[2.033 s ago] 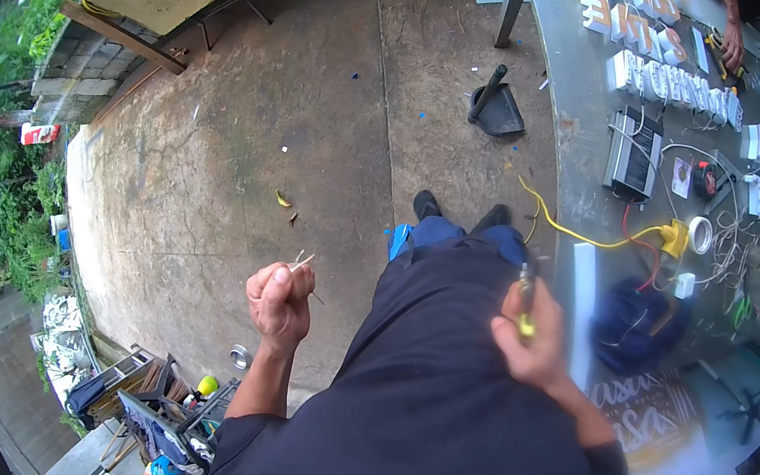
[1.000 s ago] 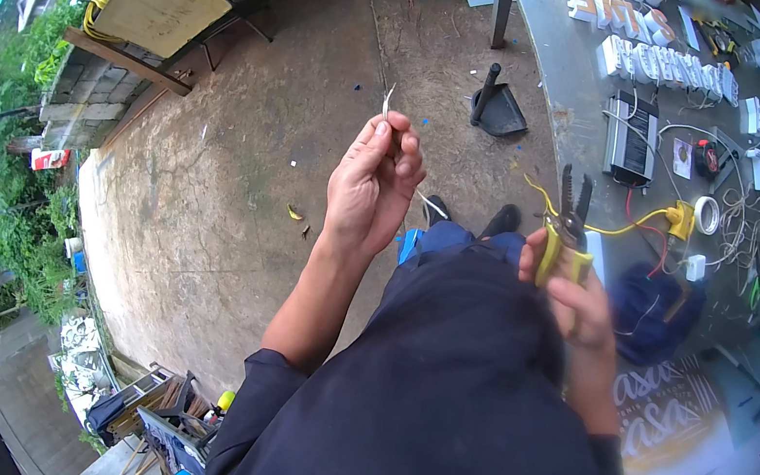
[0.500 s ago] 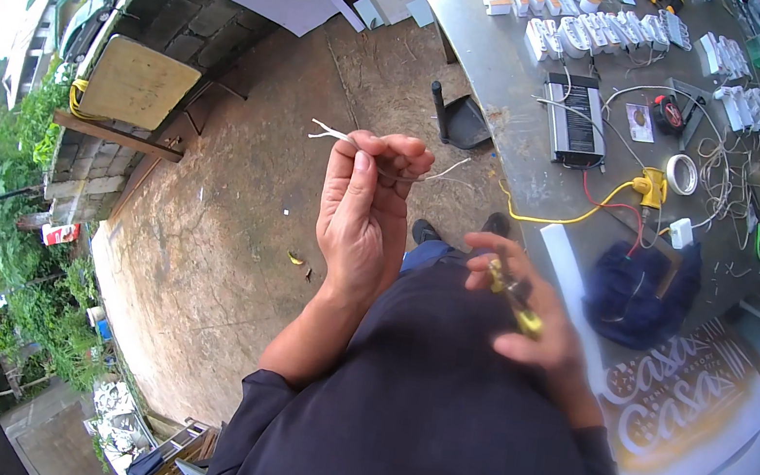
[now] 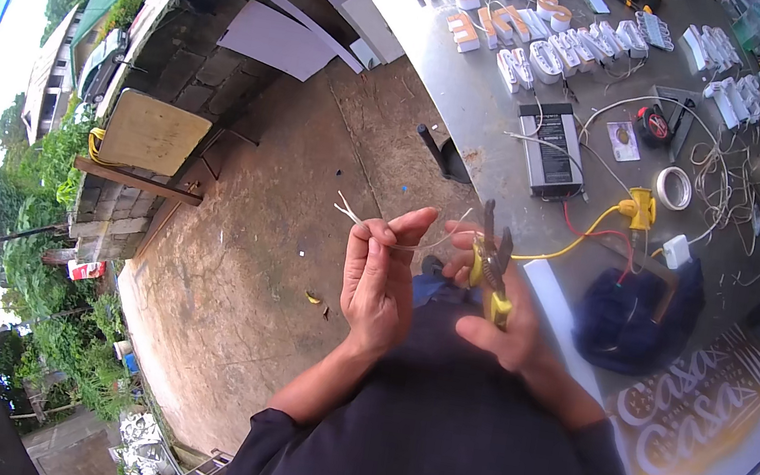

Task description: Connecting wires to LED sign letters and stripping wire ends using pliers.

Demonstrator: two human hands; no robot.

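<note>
My left hand (image 4: 378, 282) pinches a thin white wire (image 4: 348, 209) between thumb and forefinger. The wire's split end sticks out to the upper left, and its other, thinner length curves off toward my right hand. In my right hand (image 4: 524, 323) is a pair of pliers (image 4: 496, 299) with yellow-and-black handles. Their dark jaws point up and away from me, close beside the free stretch of wire. Whether the jaws touch the wire I cannot tell. Both hands are held up in front of my body, left of the workbench (image 4: 492, 146).
On the bench are white block letters (image 4: 565, 49), a grey power supply box (image 4: 550, 150), a yellow socket (image 4: 638, 209) with its cable, a tape measure (image 4: 653, 124), a tape roll (image 4: 673, 188) and dark blue cloth (image 4: 638, 316). A black dustpan (image 4: 455, 162) stands on the floor.
My right hand has moved left and turned the pliers so their jaws point up, nearer the wire. My left hand sits further right and lower in view; the whole view has shifted.
</note>
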